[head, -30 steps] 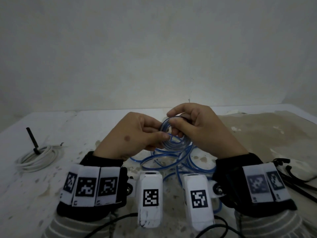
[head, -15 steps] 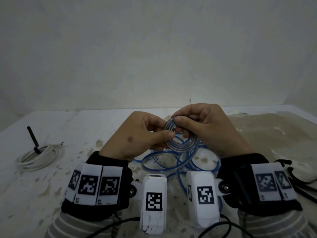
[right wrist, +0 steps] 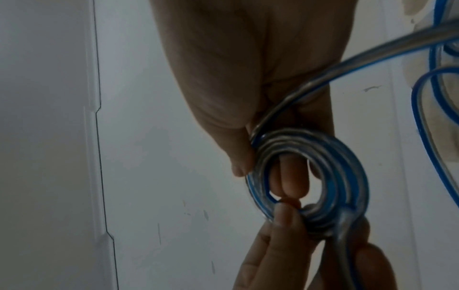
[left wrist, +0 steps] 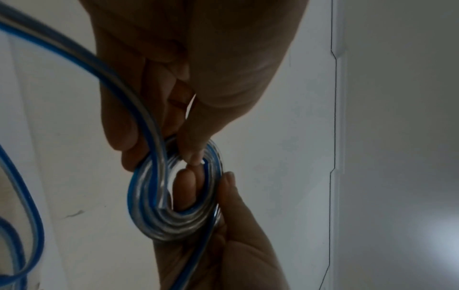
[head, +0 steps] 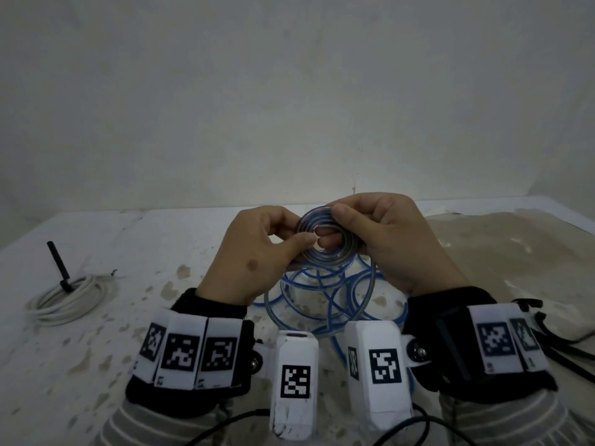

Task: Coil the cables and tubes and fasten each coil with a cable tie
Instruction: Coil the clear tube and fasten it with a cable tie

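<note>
Nearest, at the front edge of the tabletop (head: 96,342), both wrists carry black bands with white marker tags and white camera housings, above striped sleeves. Just beyond them the loose loops of the tube (head: 325,294), clear with a blue stripe, lie sprawled on the stained surface between the two forearms, and one strand rises from the heap to the hands.

Above that heap, both hands meet at a small tight coil (head: 325,243) wound from the same tube and held clear of the tabletop. The left hand (head: 257,255) comes in from the left with its fingers curled, thumb on the near face of the coil and fingertips behind, pinching the coil's left rim. The right hand (head: 389,239) comes in from the right, thumb pressed on the top rim and two fingers pushed through the coil's middle; in the right wrist view those fingers (right wrist: 288,182) show inside the ring, with the free strand running off past the palm. In the left wrist view the coil (left wrist: 174,196) sits gripped between both sets of fingertips.

Farther off, toward the left edge, a white cable (head: 69,300) lies coiled, with a black cable tie (head: 59,265) standing up from it. By the right edge lie black cable ties (head: 560,346) on a pale cloth (head: 576,320).
</note>
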Available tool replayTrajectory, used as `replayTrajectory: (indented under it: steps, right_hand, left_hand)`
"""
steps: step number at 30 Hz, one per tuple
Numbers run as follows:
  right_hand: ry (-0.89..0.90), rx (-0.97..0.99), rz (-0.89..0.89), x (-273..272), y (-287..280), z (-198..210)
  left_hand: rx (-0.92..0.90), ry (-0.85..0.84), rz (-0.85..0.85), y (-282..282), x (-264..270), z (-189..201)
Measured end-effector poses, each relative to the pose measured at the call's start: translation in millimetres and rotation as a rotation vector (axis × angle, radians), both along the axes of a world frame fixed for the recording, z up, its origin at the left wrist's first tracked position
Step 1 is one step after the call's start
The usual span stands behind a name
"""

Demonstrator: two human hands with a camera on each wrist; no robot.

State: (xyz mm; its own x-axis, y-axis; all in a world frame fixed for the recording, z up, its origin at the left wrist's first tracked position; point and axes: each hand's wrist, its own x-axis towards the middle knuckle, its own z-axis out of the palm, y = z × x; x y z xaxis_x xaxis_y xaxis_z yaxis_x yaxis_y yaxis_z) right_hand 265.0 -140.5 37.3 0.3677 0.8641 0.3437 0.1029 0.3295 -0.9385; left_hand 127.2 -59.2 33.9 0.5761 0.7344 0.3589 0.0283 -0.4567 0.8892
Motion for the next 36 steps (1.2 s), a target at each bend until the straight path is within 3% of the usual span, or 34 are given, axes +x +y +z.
replayTrajectory:
  steps: [5,13,16,18,21,30,33,36]
  right_hand:
    - [0.027,0.023,0.031,-1,1,-1]
    - [0.069,0.066,0.108,3,-3,2]
    - [0.013,0.078,0.104,5,-4,1]
    - [-0.12,0.025,0.108,7,-6,1]
    - [-0.325,-0.116,0.133,3,-8,1]
    - [-0.407,-0.205,0.134,-1,-6,1]
    - [-0.344,-0.111,0.046,0,-3,1]
    - [-0.151,0.031,0.027,2,-2,2]
  left_hand:
    - [0.101,0.042,0.045,1,-2,1]
    - [-0.325,-0.169,-0.088,-3,-4,7]
    - [-0.344,-0.03,-0.159,-3,-6,6]
    - [-0.283,0.098,-0.198,-3,-9,8]
    - [-0.194,0.111,-0.194,-2,-14,13]
    - [-0.037,0.346,-0.261,-2,-16,13]
    - [-0.133,0.223,-0.237,-1,-14,10]
    - [-0.284,0.01,-0.196,1,-10,8]
